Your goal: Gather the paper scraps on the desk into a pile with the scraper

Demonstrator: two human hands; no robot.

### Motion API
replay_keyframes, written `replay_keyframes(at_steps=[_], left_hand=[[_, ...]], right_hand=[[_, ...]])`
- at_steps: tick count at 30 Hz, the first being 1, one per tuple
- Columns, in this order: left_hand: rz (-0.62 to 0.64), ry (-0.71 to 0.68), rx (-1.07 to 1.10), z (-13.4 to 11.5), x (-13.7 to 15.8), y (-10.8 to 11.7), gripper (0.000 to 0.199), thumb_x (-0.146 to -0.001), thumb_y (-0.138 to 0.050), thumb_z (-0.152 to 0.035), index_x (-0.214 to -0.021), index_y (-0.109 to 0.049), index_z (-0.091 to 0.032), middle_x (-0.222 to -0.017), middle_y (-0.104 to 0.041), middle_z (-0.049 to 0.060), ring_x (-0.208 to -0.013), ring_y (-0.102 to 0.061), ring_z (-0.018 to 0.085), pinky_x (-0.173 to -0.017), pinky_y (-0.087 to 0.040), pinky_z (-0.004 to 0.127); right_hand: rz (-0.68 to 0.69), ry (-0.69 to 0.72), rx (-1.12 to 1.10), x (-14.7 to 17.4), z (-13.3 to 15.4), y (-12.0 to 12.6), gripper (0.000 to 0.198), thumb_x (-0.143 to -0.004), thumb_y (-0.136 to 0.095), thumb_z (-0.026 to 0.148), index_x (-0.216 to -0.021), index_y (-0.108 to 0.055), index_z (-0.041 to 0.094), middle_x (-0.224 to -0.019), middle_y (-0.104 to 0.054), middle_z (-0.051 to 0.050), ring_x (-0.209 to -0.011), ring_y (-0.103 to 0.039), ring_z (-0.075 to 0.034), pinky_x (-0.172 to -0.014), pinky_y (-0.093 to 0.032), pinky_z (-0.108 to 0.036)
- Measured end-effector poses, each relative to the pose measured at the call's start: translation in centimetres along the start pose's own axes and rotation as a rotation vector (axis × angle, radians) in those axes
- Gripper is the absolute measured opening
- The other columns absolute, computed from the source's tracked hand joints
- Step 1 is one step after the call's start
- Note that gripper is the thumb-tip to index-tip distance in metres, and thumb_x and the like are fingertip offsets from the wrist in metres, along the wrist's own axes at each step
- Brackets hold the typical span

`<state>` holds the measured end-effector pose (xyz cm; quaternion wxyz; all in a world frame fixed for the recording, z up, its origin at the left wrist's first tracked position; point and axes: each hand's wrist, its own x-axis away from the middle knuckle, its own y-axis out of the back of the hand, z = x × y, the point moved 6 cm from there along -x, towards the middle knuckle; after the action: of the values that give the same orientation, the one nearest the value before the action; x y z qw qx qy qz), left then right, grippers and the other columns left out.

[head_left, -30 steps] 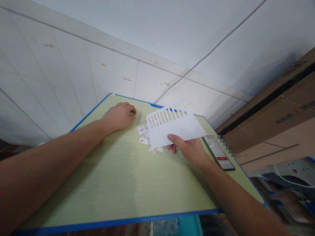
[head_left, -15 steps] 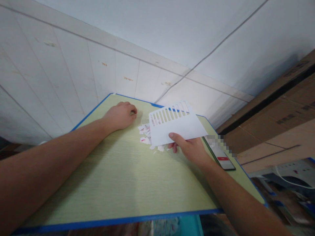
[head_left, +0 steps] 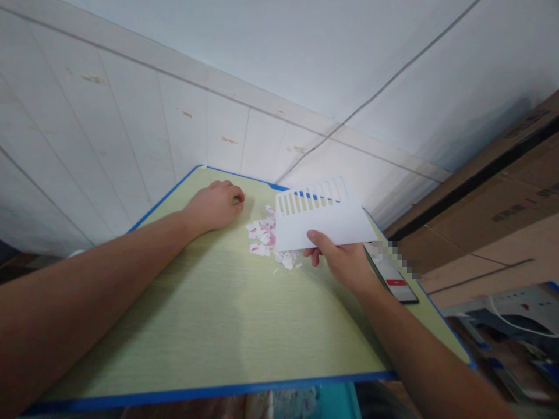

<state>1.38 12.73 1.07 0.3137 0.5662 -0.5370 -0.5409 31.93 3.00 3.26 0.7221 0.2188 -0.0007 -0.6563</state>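
My right hand (head_left: 334, 259) grips the lower edge of a white slotted panel (head_left: 323, 224), thumb on the face and fingers behind. A row of slanted slots runs along the panel's far part, and the green table shows through them. Under and beside its left edge lies a small heap of torn paper scraps (head_left: 262, 233), white with some pink; part of the heap is hidden. On the tabletop to the left of the scraps rests my left hand (head_left: 215, 205), fingers curled in a loose fist with nothing visible in it.
The light green table (head_left: 196, 326) has a blue rim and stands against a white panelled wall (head_left: 131, 116). At the right lies a phone (head_left: 397, 282), partly behind my right forearm. Cardboard boxes (head_left: 502, 192) lean at the right, and a turquoise bin (head_left: 340, 401) shows below the front edge.
My right hand has shifted the slotted panel slightly right and away from me, uncovering more of the scraps. My left hand has stayed in place.
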Motion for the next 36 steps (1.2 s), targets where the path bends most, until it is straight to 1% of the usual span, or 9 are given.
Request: replay_keyframes(at_steps=[5, 11, 14, 16, 21, 22, 25, 27, 36], left_hand=[[0.006, 0.01, -0.003, -0.1, 0.1, 0.1, 0.05, -0.106, -0.053, -0.039, -0.134, -0.091, -0.023, -0.146, -0.086, 0.016, -0.147, -0.075, 0.038, -0.13, -0.059, 0.049], [0.016, 0.015, -0.003, -0.3, 0.1, 0.3, 0.051, -0.104, -0.053, -0.04, -0.133, -0.091, -0.023, -0.147, -0.086, 0.015, -0.147, -0.074, 0.037, -0.13, -0.06, 0.049], [0.013, 0.015, -0.009, -0.3, 0.1, 0.3, 0.051, -0.104, -0.052, -0.039, -0.134, -0.091, -0.023, -0.146, -0.086, 0.016, -0.147, -0.074, 0.037, -0.129, -0.06, 0.05], [0.014, 0.013, -0.013, -0.3, 0.1, 0.3, 0.051, -0.105, -0.052, -0.039, -0.133, -0.091, -0.024, -0.146, -0.087, 0.015, -0.146, -0.075, 0.037, -0.129, -0.061, 0.05], [0.021, 0.009, -0.016, -0.3, 0.1, 0.2, 0.052, -0.104, -0.051, -0.037, -0.135, -0.091, -0.024, -0.146, -0.087, 0.015, -0.148, -0.074, 0.037, -0.129, -0.06, 0.05], [0.023, 0.01, -0.016, -0.2, 0.1, 0.2, 0.052, -0.104, -0.051, -0.037, -0.136, -0.09, -0.023, -0.146, -0.086, 0.016, -0.148, -0.074, 0.037, -0.13, -0.06, 0.05], [0.027, 0.007, -0.012, -0.2, 0.1, 0.2, 0.053, -0.105, -0.051, -0.038, -0.137, -0.09, -0.021, -0.147, -0.086, 0.017, -0.149, -0.074, 0.038, -0.131, -0.059, 0.051], [0.026, 0.002, -0.007, -0.2, 0.0, 0.1, 0.053, -0.105, -0.051, -0.038, -0.137, -0.09, -0.021, -0.147, -0.086, 0.017, -0.149, -0.074, 0.038, -0.13, -0.059, 0.051], [0.013, 0.01, -0.024, -0.2, 0.0, 0.1, 0.052, -0.105, -0.051, -0.038, -0.135, -0.091, -0.023, -0.146, -0.087, 0.015, -0.147, -0.075, 0.036, -0.128, -0.061, 0.047]], right_hand=[[0.131, -0.002, 0.079, 0.2, 0.5, -1.3, 0.038, -0.097, -0.08, 0.052, -0.068, -0.075, 0.027, -0.07, -0.082, -0.009, -0.056, -0.07, -0.021, -0.057, -0.062, -0.033], [0.189, 0.006, 0.055, 0.2, 1.3, -0.7, 0.037, -0.09, -0.081, 0.045, -0.062, -0.065, 0.028, -0.059, -0.072, -0.006, -0.056, -0.068, -0.022, -0.057, -0.063, -0.034], [0.232, 0.0, 0.033, 0.3, 1.5, -0.8, 0.036, -0.09, -0.083, 0.043, -0.062, -0.066, 0.028, -0.058, -0.071, -0.005, -0.055, -0.067, -0.022, -0.056, -0.063, -0.035], [0.228, -0.007, 0.026, 0.2, 1.3, -0.8, 0.036, -0.092, -0.084, 0.044, -0.064, -0.069, 0.027, -0.059, -0.071, -0.005, -0.055, -0.067, -0.022, -0.056, -0.063, -0.035], [0.043, -0.001, -0.008, -0.1, 0.7, 0.1, 0.034, -0.087, -0.086, 0.048, -0.067, -0.071, 0.025, -0.058, -0.071, -0.005, -0.048, -0.061, -0.019, -0.048, -0.057, -0.034], [0.051, 0.0, 0.01, -0.1, 0.8, 0.1, 0.035, -0.088, -0.086, 0.048, -0.066, -0.07, 0.026, -0.058, -0.071, -0.005, -0.049, -0.063, -0.02, -0.049, -0.059, -0.034], [0.158, -0.004, 0.082, 0.2, 1.2, -0.4, 0.038, -0.092, -0.084, 0.046, -0.063, -0.068, 0.027, -0.059, -0.07, -0.006, -0.056, -0.07, -0.023, -0.057, -0.064, -0.035], [0.2, -0.004, 0.089, 0.4, 1.4, -0.7, 0.04, -0.094, -0.083, 0.047, -0.063, -0.067, 0.027, -0.059, -0.071, -0.005, -0.057, -0.071, -0.023, -0.058, -0.064, -0.035], [0.24, 0.01, 0.04, 0.5, 1.4, -1.0, 0.04, -0.096, -0.083, 0.05, -0.068, -0.071, 0.026, -0.062, -0.075, -0.007, -0.055, -0.071, -0.022, -0.055, -0.063, -0.034]])
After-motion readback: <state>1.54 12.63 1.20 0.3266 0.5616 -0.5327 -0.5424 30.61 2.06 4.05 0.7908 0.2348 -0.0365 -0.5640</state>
